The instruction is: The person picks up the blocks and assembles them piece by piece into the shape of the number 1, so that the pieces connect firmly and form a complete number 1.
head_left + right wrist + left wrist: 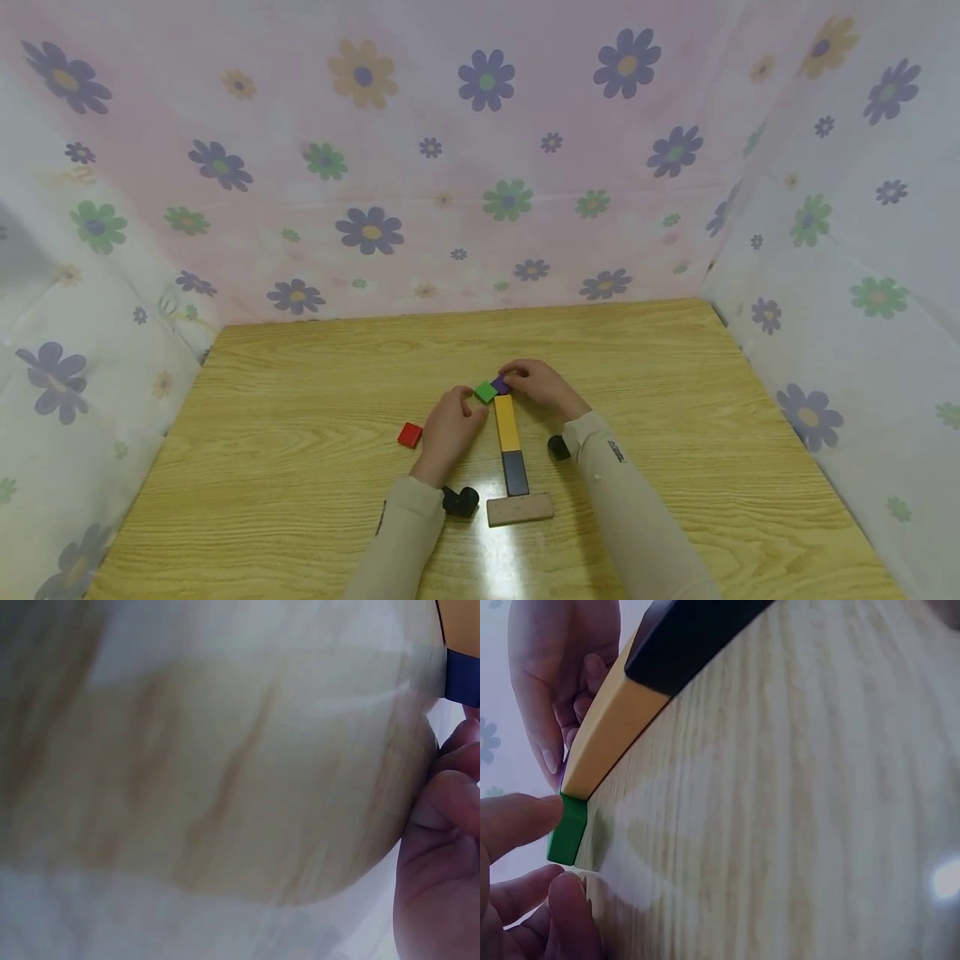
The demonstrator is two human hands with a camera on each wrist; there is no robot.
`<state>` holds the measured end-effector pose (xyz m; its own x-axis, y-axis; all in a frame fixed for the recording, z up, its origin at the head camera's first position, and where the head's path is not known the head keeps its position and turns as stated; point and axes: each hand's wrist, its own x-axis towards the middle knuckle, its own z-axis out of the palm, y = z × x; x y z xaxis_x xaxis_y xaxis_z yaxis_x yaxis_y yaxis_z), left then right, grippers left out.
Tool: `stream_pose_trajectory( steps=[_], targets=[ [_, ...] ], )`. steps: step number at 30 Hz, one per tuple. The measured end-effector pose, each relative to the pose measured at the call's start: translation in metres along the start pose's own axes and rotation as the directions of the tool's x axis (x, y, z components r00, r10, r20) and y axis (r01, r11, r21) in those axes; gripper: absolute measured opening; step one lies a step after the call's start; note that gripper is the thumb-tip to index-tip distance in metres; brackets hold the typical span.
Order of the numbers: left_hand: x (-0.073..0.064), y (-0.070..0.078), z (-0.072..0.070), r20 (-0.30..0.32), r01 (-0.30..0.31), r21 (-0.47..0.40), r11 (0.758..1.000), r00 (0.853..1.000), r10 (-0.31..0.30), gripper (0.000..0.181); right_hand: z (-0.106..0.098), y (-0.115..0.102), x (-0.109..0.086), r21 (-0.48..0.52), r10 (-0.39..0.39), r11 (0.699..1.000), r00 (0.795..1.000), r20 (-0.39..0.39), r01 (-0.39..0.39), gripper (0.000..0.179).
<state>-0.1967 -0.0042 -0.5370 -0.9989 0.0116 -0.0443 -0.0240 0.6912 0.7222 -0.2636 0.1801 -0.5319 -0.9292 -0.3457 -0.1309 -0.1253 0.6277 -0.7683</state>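
Observation:
A green block [486, 392] and a purple block [500, 384] lie corner to corner at the far end of a yellow block [507, 422]. My left hand [452, 425] is at the green block's near left side; its fingers are loosely bent and one fingertip touches the block in the left wrist view. With thumb and forefinger my right hand [542, 385] pinches the purple block, whose side shows dark blue in the right wrist view. Below the yellow block, a black block [515, 473] continues the line down to a crosswise wooden block [520, 509].
A red block [409, 435] lies left of the left hand. Black rounded objects [461, 502] show beside both wrists. Flower-patterned cloth [450, 167] walls the wood-grain table [300, 400] at the back and on both sides.

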Motion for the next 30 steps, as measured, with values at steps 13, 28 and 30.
stream_pose_trajectory(
  steps=[13, 28, 30],
  targets=[
    [-0.013, -0.003, -0.003, 0.018, 0.001, -0.06, 0.998, 1.0, 0.0, 0.042, -0.001, -0.003, -0.002, 0.025, 0.017, 1.0, 1.0, 0.004, -0.017, 0.026],
    [-0.027, -0.008, -0.003, 0.031, -0.04, -0.076, 0.996, 0.999, 0.043, 0.033, -0.001, -0.001, 0.0, 0.015, -0.007, 1.0, 1.0, 0.004, 0.007, 0.026],
    [-0.028, -0.008, -0.003, 0.029, -0.035, -0.069, 0.997, 0.999, 0.037, 0.032, -0.001, -0.001, -0.001, 0.015, -0.006, 1.0, 1.0, 0.005, 0.006, 0.026]
  ],
)
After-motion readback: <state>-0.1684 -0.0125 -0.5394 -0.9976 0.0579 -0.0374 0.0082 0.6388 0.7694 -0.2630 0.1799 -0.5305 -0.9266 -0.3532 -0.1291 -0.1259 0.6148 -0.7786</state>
